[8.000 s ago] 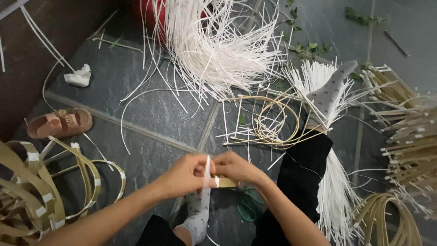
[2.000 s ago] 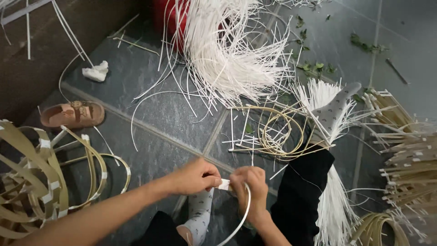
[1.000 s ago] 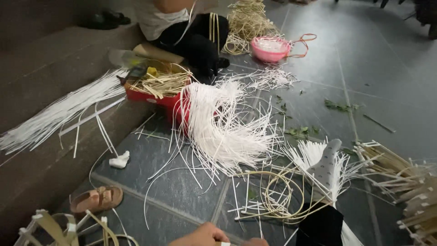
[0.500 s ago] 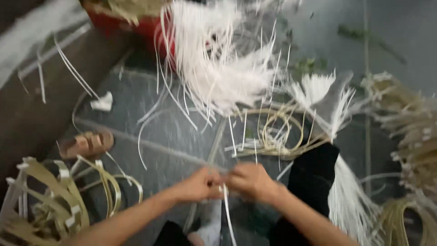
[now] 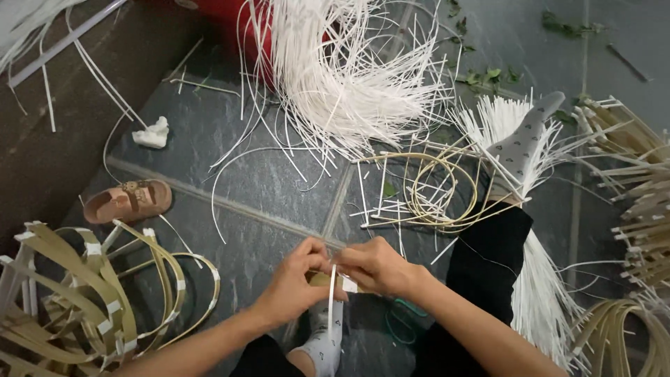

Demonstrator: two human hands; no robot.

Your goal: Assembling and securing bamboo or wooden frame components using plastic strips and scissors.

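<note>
My left hand [image 5: 296,283] and my right hand [image 5: 377,265] meet low in the middle of the head view, above a grey socked foot [image 5: 324,345]. Both pinch a thin white strip [image 5: 332,297] that hangs down between them, with a small white wrapped piece [image 5: 349,284] at my right fingers. A tan band end shows just behind the fingers. My other leg in black trousers [image 5: 492,258] stretches right, its grey sock [image 5: 523,143] resting on white strips.
A big bundle of white strips [image 5: 349,77] spills from a red tub [image 5: 234,14] at the top. Coiled tan hoops [image 5: 436,188] lie in the middle, bent tan frames [image 5: 84,293] at left, bamboo slats [image 5: 642,202] at right. A sandal [image 5: 129,201] lies on the grey tiles.
The camera swung up toward another seated person and back down. My hands stayed together; the long curved strip seen two seconds ago now hangs straight down between them.
</note>
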